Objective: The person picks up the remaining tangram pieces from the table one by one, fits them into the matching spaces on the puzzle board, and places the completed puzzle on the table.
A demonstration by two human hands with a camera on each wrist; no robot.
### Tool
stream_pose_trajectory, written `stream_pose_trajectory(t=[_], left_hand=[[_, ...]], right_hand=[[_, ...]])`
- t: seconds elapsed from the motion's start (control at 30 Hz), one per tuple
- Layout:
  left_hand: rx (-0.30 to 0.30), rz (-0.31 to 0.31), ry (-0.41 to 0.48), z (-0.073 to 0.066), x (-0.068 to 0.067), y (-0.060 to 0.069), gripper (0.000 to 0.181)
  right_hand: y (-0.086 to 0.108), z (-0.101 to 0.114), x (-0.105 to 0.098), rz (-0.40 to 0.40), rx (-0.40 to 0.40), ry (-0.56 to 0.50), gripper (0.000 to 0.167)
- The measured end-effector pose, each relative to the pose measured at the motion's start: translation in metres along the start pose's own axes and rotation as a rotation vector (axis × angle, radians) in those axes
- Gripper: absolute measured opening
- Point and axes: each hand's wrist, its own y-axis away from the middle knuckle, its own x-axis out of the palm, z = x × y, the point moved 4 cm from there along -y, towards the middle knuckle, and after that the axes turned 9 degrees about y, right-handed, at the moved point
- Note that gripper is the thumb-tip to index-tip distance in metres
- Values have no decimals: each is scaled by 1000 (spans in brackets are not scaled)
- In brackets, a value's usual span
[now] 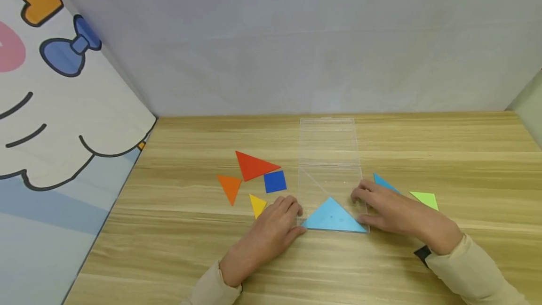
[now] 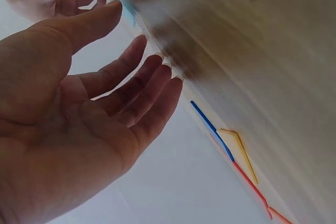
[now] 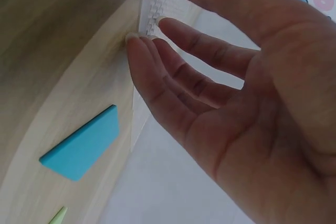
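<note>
A clear plastic case (image 1: 329, 145) lies unfolded flat on the wooden table, its long side pointing away from me. In its near half sits a large light blue triangle (image 1: 333, 218), longest side along the near edge. My left hand (image 1: 271, 229) rests at the case's lower left edge, fingers loosely bent, thumb near the triangle's left corner. On the opposite side my right hand (image 1: 394, 211) has its fingertips at the case's right edge, thumb by the triangle's right corner. Both palms look empty in the wrist views, where the left hand (image 2: 89, 114) and right hand (image 3: 236, 98) show relaxed fingers.
Left of the case lie a red triangle (image 1: 254, 166), a blue square (image 1: 275, 181), an orange triangle (image 1: 230, 187) and a yellow triangle (image 1: 257, 205). To the right are a blue piece (image 3: 86, 145) and a green piece (image 1: 426, 199), partly behind the right arm. A pale wall (image 1: 322, 51) stands behind.
</note>
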Motion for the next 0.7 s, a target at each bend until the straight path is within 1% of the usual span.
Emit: stream_pose_trajectory(t=[0.17, 0.37, 0.43, 0.53, 0.63, 0.7], left_hand=[[16, -6, -7, 3, -1, -1, 30], [17, -36, -9, 8, -3, -1, 30], [5, -40, 4, 9, -4, -1, 31], [-30, -31, 25, 13, -5, -4, 32], [-59, -31, 20, 16, -8, -7, 33], [-69, -43, 6, 17, -11, -8, 32]], right_hand=[[-1, -1, 2, 11, 25, -26, 27], [0, -2, 3, 34, 36, -47, 27], [0, -2, 3, 36, 37, -50, 27], [1, -4, 2, 38, 43, -54, 27], [1, -4, 1, 36, 47, -60, 26], [0, -2, 1, 34, 45, -58, 26]])
